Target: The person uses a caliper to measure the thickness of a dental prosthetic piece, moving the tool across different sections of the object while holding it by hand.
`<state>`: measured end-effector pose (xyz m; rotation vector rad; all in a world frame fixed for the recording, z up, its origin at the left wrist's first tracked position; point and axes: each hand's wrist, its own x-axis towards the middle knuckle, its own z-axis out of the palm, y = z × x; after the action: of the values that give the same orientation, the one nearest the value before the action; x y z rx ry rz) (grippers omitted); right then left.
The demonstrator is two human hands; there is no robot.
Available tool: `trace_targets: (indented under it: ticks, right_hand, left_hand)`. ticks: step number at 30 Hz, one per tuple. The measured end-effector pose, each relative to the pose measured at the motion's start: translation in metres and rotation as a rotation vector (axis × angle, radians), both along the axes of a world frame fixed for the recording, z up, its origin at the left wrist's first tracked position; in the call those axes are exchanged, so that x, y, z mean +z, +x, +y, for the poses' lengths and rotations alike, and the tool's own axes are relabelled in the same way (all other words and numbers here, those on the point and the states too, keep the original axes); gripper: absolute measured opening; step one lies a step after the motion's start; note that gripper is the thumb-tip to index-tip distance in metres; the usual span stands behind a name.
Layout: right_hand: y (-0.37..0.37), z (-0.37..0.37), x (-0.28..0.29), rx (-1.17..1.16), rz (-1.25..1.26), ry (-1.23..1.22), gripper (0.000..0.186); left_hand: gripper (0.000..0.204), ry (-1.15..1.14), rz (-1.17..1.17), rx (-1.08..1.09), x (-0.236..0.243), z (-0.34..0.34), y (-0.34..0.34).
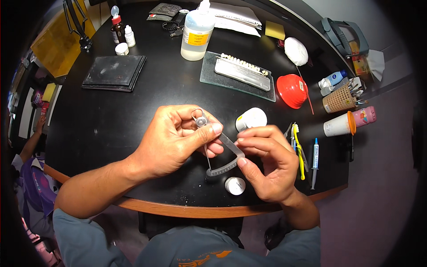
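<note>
My left hand [178,140] pinches a metal caliper gauge [231,146] near its round pivot, thumb on top and fingers curled beneath. The gauge's curved graduated scale swings below, a thin pointer resting by the scale's left end. At the scale's right corner, the thumb and fingertips of my right hand [269,162] hold the gauge's edge. Just beyond those fingers a white jar [251,119] lies partly hidden. A small white-lidded pot [235,186] sits below the gauge, close to the table's front edge.
Behind my hands stand a large bottle [197,35] and a glass slab [209,75] bearing a metal tray of tooth-shaped pieces. A red bowl [292,91], wicker cup [340,101], yellow toothbrush [299,151] and syringe [315,162] are rightward. A black case [113,72] lies far left.
</note>
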<state>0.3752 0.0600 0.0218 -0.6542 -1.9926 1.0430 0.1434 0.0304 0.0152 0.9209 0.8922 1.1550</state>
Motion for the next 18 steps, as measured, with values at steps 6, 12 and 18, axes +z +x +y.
trace_targets:
  ticks: [6,12,18]
  right_hand:
    - [-0.0002,-0.0022,0.001,-0.091,0.038,0.22,0.037]
    - [0.0051,0.001,-0.0013,-0.033,-0.002,0.28,0.043]
    - [0.0011,-0.0012,-0.0017,-0.073,0.027,0.281,0.037]
  left_hand:
    - [0.015,-0.016,-0.02,0.008,0.0013,0.0003,-0.0005]
    - [0.016,-0.007,-0.028,-0.002,-0.0001,0.0003,0.0003]
    - [0.017,-0.002,-0.016,-0.006,-0.0004,0.0005,0.0003]
